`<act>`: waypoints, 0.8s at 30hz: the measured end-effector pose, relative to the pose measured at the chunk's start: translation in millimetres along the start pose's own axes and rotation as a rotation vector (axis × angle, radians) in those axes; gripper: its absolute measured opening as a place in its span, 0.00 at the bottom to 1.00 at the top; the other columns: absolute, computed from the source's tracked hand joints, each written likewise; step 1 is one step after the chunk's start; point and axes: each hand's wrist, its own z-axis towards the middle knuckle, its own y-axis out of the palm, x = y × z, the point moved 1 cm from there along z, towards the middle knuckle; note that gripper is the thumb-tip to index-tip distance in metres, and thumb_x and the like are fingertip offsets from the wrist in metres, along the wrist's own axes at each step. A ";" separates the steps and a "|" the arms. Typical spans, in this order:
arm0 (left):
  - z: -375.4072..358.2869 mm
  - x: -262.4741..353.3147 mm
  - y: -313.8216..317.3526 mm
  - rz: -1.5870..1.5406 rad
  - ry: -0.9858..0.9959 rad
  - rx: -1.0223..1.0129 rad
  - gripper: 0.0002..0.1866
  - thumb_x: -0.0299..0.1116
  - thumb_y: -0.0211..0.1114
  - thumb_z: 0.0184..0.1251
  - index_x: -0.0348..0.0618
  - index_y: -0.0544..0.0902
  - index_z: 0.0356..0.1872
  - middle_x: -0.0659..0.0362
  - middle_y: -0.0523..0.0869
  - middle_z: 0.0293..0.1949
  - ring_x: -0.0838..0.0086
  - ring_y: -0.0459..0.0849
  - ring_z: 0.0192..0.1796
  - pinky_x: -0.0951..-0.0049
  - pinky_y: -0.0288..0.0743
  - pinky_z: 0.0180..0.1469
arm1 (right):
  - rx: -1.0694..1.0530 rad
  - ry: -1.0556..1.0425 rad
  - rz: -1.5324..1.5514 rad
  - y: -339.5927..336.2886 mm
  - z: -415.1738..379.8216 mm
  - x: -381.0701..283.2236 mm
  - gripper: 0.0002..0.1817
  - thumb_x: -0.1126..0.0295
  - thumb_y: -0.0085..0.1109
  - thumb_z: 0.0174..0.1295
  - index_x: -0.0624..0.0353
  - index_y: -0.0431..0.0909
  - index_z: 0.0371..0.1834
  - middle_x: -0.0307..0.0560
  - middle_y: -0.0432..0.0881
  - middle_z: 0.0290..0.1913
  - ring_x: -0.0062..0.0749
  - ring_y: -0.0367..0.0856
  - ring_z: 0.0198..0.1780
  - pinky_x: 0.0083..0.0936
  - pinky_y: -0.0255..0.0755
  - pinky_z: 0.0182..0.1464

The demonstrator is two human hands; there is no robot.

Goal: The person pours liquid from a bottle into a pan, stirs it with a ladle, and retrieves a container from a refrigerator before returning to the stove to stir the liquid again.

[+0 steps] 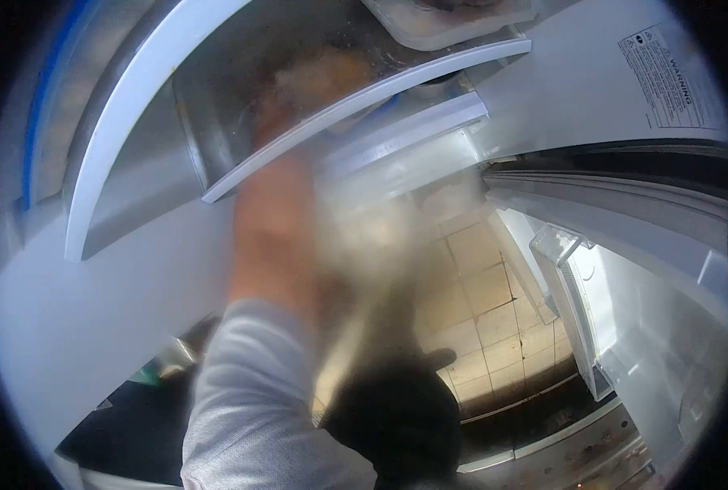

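My left arm, in a light grey sleeve (250,392), reaches up into an open refrigerator. The bare forearm (274,229) passes behind the white front edge of a shelf (372,94). Beyond that edge, my left hand (290,86) is smeared by motion and seen through the clear shelf. A blurred orange-brown patch shows beside it; I cannot make out whether the hand holds it. The fingers cannot be told apart. My right hand is not in view.
A clear plastic container (454,20) with dark contents stands at the top. A curved white shelf edge (135,106) lies left. The open door (633,302) with its bins stands right, above a tiled floor (486,294). A warning label (670,77) is on the inner wall.
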 end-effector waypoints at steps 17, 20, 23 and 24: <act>-17.1 29.8 28.0 -0.305 0.029 -0.058 0.22 0.42 0.46 0.71 0.39 0.76 0.57 0.46 0.80 0.55 0.51 0.78 0.57 0.47 0.77 0.55 | -0.002 -0.046 0.073 26.6 -2.6 -32.7 0.39 0.43 0.37 0.61 0.75 0.69 0.56 0.69 0.73 0.56 0.55 0.74 0.58 0.41 0.71 0.60; -24.8 35.3 33.8 -0.338 0.038 -0.071 0.22 0.42 0.46 0.71 0.39 0.76 0.57 0.46 0.80 0.55 0.51 0.79 0.56 0.47 0.77 0.54 | 0.003 -0.057 0.102 30.8 -4.4 -38.6 0.40 0.42 0.36 0.61 0.76 0.69 0.56 0.69 0.73 0.57 0.56 0.74 0.58 0.41 0.71 0.60; -35.6 39.7 36.3 -0.367 0.047 -0.085 0.22 0.42 0.45 0.72 0.39 0.76 0.57 0.46 0.80 0.55 0.51 0.79 0.56 0.46 0.78 0.54 | 0.004 -0.072 0.132 36.7 -5.7 -46.1 0.41 0.41 0.36 0.61 0.76 0.68 0.56 0.70 0.72 0.57 0.56 0.74 0.58 0.41 0.71 0.60; -38.6 41.9 37.8 -0.377 0.053 -0.087 0.22 0.42 0.45 0.72 0.39 0.76 0.57 0.46 0.80 0.54 0.51 0.79 0.56 0.46 0.78 0.53 | 0.005 -0.078 0.145 39.1 -6.1 -48.8 0.42 0.41 0.36 0.61 0.76 0.68 0.56 0.70 0.72 0.57 0.56 0.74 0.58 0.41 0.71 0.60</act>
